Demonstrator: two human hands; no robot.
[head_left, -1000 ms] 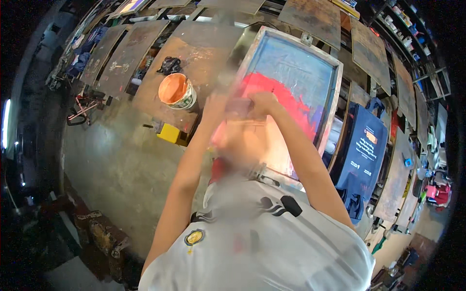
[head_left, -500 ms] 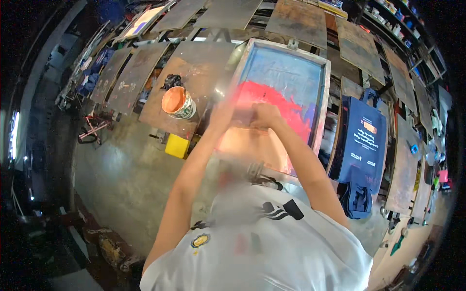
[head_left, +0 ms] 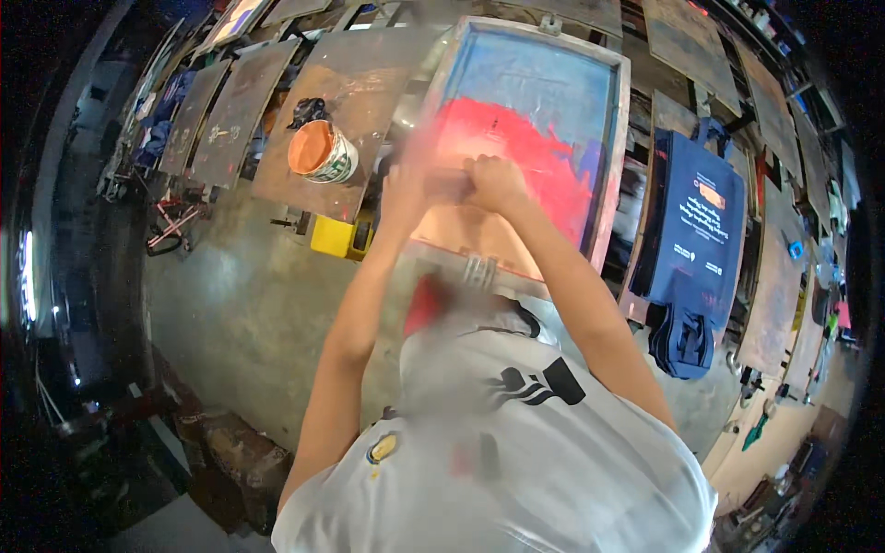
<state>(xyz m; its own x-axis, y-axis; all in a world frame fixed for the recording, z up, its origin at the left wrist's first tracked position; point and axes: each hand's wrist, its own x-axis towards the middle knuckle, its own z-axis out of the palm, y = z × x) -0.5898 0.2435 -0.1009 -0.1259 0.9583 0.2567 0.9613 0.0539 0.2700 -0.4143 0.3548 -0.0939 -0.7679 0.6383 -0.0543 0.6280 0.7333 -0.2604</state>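
Note:
Both my hands grip a dark squeegee (head_left: 449, 185) laid across a screen-printing frame (head_left: 614, 170). My left hand (head_left: 406, 192) is closed on its left end, partly blurred. My right hand (head_left: 498, 182) wraps round its right end. Red ink (head_left: 502, 134) covers the mesh beyond the squeegee, with bare blue mesh (head_left: 535, 69) at the far end. On the near side, the mesh shows a peach-orange layer (head_left: 468, 229). The squeegee's lower edge is hidden.
Left of the frame, a bucket of orange ink (head_left: 323, 152) stands on a board (head_left: 364, 88) beside a crumpled black bag (head_left: 308, 111). A yellow box (head_left: 332, 237) sits below that board. To the right lies a printed navy tote bag (head_left: 691, 230). More boards line the racks.
The view has tilted, so the frame and boards sit higher in the picture. Both hands and the squeegee have come slightly nearer along the frame, their grip unchanged.

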